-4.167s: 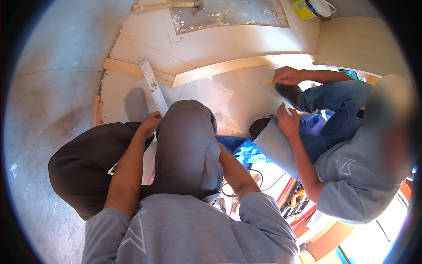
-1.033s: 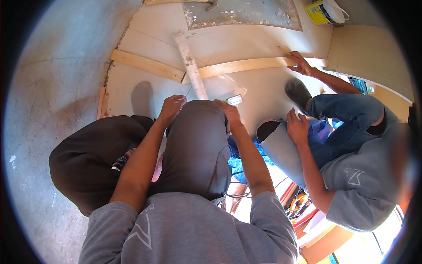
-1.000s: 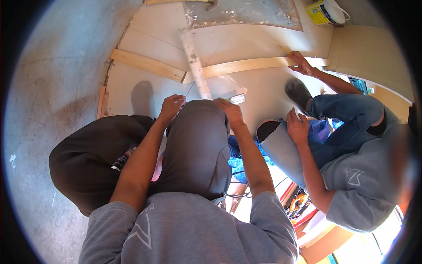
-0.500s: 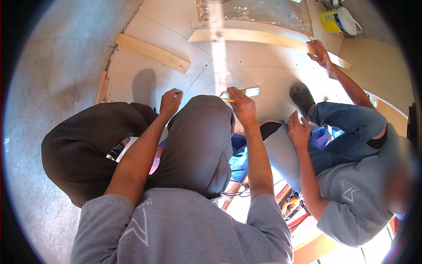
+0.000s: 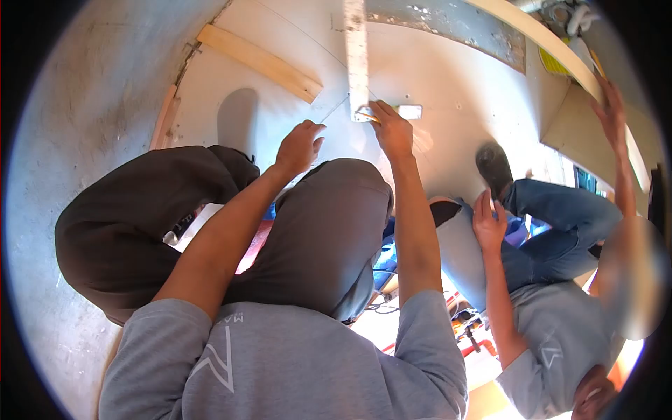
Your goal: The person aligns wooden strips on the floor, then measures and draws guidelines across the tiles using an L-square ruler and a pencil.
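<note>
My right hand is closed at the corner of an L-shaped square, its long, pale, speckled blade pointing away from me. The square's short arm sticks out to the right of my fingers. A thin yellow pencil shows at my fingertips across the corner. Left of it, my left hand hovers above the pale board, fingers bent, thumb apart, nothing visible in it. Faint dark lines mark the board near the square.
A wooden strip lies at the upper left. At my right a crouching co-worker's hand holds a long, thin wooden strip; their other hand is near their knee. A yellow bucket stands partly hidden behind that strip.
The co-worker has lifted the long strip off the board and swung it right. The square has shifted away from me with my right hand. My left hand's thumb and fingers have parted.
</note>
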The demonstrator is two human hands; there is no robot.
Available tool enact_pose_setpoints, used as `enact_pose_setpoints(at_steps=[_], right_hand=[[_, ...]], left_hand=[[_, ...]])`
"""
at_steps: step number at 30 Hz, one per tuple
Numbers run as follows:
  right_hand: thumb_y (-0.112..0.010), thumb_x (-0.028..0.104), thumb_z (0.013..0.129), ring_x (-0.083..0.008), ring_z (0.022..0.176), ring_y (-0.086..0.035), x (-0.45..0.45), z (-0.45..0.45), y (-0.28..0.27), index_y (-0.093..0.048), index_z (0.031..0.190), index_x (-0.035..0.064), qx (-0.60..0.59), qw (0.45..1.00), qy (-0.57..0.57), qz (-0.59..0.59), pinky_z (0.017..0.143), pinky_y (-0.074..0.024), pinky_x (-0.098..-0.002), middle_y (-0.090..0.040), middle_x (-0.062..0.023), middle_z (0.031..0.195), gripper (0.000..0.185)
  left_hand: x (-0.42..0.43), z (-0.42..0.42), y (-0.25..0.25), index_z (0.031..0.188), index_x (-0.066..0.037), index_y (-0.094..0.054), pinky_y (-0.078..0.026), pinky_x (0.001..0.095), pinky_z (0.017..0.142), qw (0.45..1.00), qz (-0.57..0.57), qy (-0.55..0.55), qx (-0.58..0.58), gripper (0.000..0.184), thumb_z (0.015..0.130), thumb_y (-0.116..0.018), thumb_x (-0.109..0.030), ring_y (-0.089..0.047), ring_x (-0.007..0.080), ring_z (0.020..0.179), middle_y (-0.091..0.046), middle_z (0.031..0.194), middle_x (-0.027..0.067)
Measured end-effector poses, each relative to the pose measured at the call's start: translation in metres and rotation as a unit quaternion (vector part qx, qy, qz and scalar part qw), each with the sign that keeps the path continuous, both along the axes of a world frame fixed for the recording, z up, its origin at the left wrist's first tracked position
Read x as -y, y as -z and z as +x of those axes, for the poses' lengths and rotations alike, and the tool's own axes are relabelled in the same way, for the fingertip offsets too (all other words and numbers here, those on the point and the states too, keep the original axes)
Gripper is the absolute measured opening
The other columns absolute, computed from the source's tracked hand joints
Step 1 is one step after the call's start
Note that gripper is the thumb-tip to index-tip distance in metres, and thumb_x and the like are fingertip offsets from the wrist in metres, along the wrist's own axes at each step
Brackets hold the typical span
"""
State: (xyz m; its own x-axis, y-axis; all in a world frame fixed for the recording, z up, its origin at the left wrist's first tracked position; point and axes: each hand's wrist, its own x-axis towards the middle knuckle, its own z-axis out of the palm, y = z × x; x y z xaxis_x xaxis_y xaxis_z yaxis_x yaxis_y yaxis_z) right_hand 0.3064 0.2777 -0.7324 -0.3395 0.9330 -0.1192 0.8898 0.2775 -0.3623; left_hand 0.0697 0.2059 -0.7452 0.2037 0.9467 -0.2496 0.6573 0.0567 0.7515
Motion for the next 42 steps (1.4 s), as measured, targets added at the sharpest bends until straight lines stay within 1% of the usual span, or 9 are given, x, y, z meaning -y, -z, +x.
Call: enact_pose_setpoints(at_steps=[20, 26, 29, 32, 33, 35, 37, 40, 42], right_hand=[[-0.07, 0.016, 0.079, -0.0284, 0.092, -0.065, -0.06, -0.031, 0.021, -0.065, 0.114, 0.0145, 0.123, 0.99, 0.004, -0.071, 0.078, -0.0536, -0.0409, -0.06, -0.0086, 0.108, 0.036], [-0.072, 0.016, 0.077, -0.0302, 0.096, -0.063, -0.062, -0.02, 0.024, -0.066, 0.11, 0.0139, 0.043, 0.995, -0.01, -0.091, 0.079, -0.053, -0.0408, -0.059, -0.0089, 0.104, 0.033], [-0.073, 0.018, 0.076, -0.0308, 0.088, -0.064, -0.049, -0.024, 0.001, -0.063, 0.095, 0.0061, -0.007, 1.0, -0.011, -0.021, 0.073, -0.0526, -0.0421, -0.06, -0.0092, 0.102, 0.025], [-0.069, 0.02, 0.079, -0.0306, 0.083, -0.064, -0.003, -0.053, -0.013, -0.059, 0.095, 0.0026, -0.038, 0.995, -0.018, -0.091, 0.069, -0.0532, -0.0431, -0.061, -0.0096, 0.101, 0.025], [-0.067, 0.02, 0.081, -0.0307, 0.082, -0.065, 0.015, -0.064, -0.012, -0.059, 0.096, 0.0019, -0.048, 0.992, -0.021, -0.116, 0.069, -0.0535, -0.0433, -0.061, -0.01, 0.103, 0.025], [-0.063, 0.018, 0.083, -0.0308, 0.083, -0.065, 0.034, -0.089, -0.039, -0.06, 0.101, 0.0025, -0.105, 0.986, -0.045, -0.124, 0.072, -0.0541, -0.0403, -0.065, -0.0116, 0.103, 0.024], [-0.062, 0.01, 0.084, -0.0191, 0.077, -0.063, 0.048, -0.095, -0.024, -0.062, 0.105, 0.0032, -0.359, 0.91, 0.047, -0.202, 0.067, -0.0522, -0.0328, -0.065, -0.0078, 0.1, 0.022], [-0.05, 0.012, 0.097, -0.0084, 0.067, -0.057, 0.041, -0.073, -0.003, -0.062, 0.114, 0.0, -0.504, 0.794, 0.279, -0.196, 0.061, -0.0467, -0.0235, -0.068, -0.0083, 0.082, 0.024], [-0.046, 0.034, 0.101, -0.0136, 0.058, -0.059, 0.028, -0.015, 0.006, -0.056, 0.124, 0.001, -0.525, 0.737, 0.341, -0.255, 0.051, -0.0459, -0.0255, -0.068, -0.0111, 0.084, 0.042]], left_hand=[[-0.008, -0.022, 0.012, 0.105, -0.004, -0.066, -0.049, 0.0404, 0.083, 0.998, -0.046, -0.036, -0.001, 0.022, 0.086, -0.065, -0.015, -0.061, 0.0347, 0.091, -0.062, 0.1, 0.0152], [-0.008, -0.024, 0.019, 0.104, -0.004, -0.066, -0.049, 0.0405, 0.078, 0.999, 0.008, -0.025, 0.025, 0.021, 0.085, -0.065, -0.014, -0.061, 0.0346, 0.086, -0.063, 0.096, 0.0163], [-0.008, -0.022, 0.023, 0.105, -0.004, -0.066, -0.05, 0.0397, 0.075, 0.999, -0.022, -0.031, 0.008, 0.022, 0.089, -0.064, -0.019, -0.064, 0.0289, 0.084, -0.065, 0.096, 0.0138], [-0.026, -0.021, 0.014, 0.117, -0.004, -0.061, -0.051, 0.0371, 0.077, 0.922, -0.223, -0.198, 0.246, 0.032, 0.095, -0.059, -0.028, -0.065, 0.0229, 0.089, -0.066, 0.105, 0.0094], [-0.039, -0.018, 0.001, 0.127, -0.002, -0.053, -0.052, 0.0345, 0.076, 0.804, -0.313, -0.315, 0.396, 0.044, 0.098, -0.053, -0.036, -0.064, 0.0204, 0.092, -0.065, 0.109, 0.0084], [-0.058, -0.022, -0.028, 0.13, -0.001, -0.049, -0.054, 0.0327, 0.074, 0.705, -0.397, -0.274, 0.52, 0.049, 0.098, -0.053, -0.038, -0.065, 0.021, 0.09, -0.065, 0.106, 0.0107], [-0.062, -0.04, -0.031, 0.129, -0.002, -0.05, -0.054, 0.0325, 0.071, 0.755, -0.437, -0.225, 0.434, 0.048, 0.098, -0.054, -0.037, -0.065, 0.02, 0.086, -0.066, 0.103, 0.012], [-0.071, -0.075, -0.031, 0.127, -0.003, -0.052, -0.053, 0.0299, 0.065, 0.798, -0.442, -0.205, 0.356, 0.044, 0.097, -0.056, -0.035, -0.063, 0.016, 0.076, -0.065, 0.094, 0.0104], [-0.078, -0.09, -0.037, 0.126, -0.002, -0.052, -0.052, 0.0277, 0.061, 0.805, -0.434, -0.229, 0.333, 0.044, 0.097, -0.056, -0.034, -0.06, 0.0138, 0.067, -0.064, 0.085, 0.0085]])
